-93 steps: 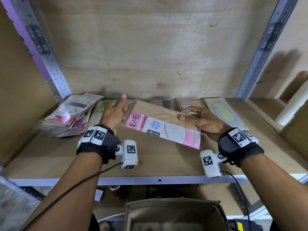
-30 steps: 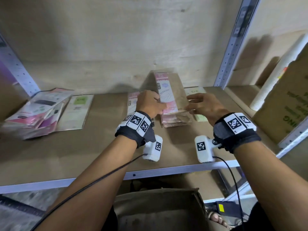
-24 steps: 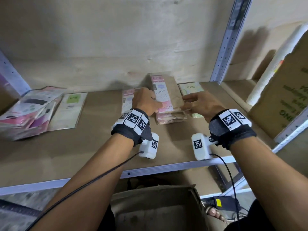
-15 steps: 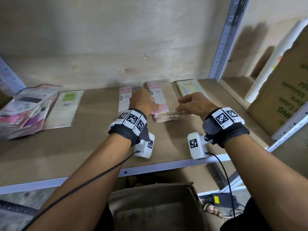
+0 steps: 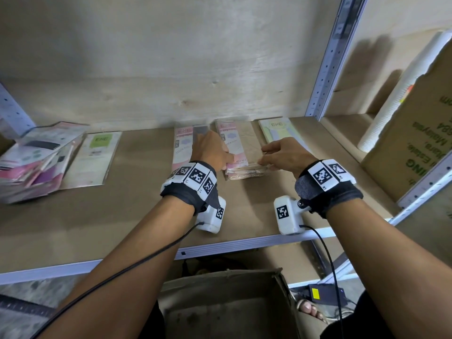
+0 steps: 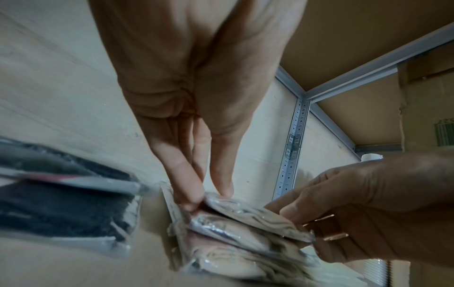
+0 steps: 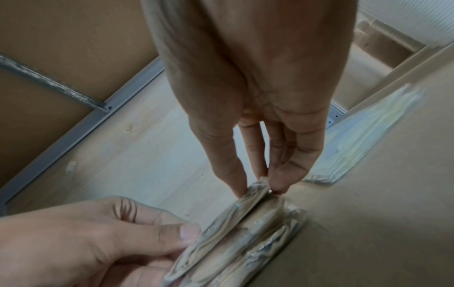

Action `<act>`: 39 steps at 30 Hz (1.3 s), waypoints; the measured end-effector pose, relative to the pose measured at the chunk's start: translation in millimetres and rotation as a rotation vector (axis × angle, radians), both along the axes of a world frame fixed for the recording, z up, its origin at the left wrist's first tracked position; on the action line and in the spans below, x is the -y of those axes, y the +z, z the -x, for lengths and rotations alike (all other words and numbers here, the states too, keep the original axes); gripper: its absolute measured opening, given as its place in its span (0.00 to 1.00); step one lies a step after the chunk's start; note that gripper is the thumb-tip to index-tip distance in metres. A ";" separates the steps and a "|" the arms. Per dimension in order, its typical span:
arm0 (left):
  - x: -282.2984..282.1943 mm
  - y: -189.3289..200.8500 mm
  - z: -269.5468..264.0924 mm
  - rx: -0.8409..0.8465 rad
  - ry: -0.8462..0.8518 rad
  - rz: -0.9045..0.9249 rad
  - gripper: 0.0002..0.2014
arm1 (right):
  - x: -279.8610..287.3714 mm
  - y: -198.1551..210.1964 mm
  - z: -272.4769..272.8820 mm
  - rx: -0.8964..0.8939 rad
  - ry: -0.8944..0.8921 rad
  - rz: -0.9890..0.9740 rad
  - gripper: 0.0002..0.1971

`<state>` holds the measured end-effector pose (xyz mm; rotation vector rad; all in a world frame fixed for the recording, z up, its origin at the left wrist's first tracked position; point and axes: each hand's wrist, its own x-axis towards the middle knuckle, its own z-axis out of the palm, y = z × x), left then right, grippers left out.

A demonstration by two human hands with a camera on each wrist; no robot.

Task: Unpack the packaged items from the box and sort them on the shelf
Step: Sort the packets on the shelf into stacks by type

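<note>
A beige stocking packet with a pink label [image 5: 241, 143] lies on top of a small stack of like packets [image 5: 244, 172] at the middle of the shelf board [image 5: 137, 216]. My left hand [image 5: 226, 159] pinches the packet's near left corner [image 6: 221, 203] between thumb and fingers. On the other side, my right hand [image 5: 265, 156] pinches the near right corner [image 7: 256, 189]. In the wrist views the top packet [image 7: 221, 229] sits slightly raised over the stack below it. The open cardboard box [image 5: 227, 307] stands under the shelf.
A pink-and-black packet [image 5: 182, 148] lies left of the stack and a pale green one [image 5: 276, 129] right of it. Farther left are a green-label packet [image 5: 97, 155] and a loose pile [image 5: 36, 162]. A metal post [image 5: 330, 57], a white cup roll [image 5: 401, 94] and a carton [image 5: 415, 133] bound the right.
The packet, held across both hands at first and then tilted up toward the back wall, has come down flat onto the stack. Both hands moved down with it and still hold its corners.
</note>
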<state>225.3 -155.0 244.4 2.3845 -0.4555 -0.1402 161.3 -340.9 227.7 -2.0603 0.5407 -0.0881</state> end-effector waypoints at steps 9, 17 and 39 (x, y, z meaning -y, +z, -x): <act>-13.1 7.7 0.9 0.053 0.117 0.103 0.13 | -1.1 16.6 6.9 0.030 -0.008 0.112 0.34; -97.7 17.6 -13.0 0.003 0.233 0.473 0.08 | -29.1 31.6 24.5 0.220 0.045 0.038 0.08; -336.9 16.4 -22.4 -0.039 0.566 0.522 0.08 | -312.6 23.0 -122.4 -0.052 0.464 -0.165 0.03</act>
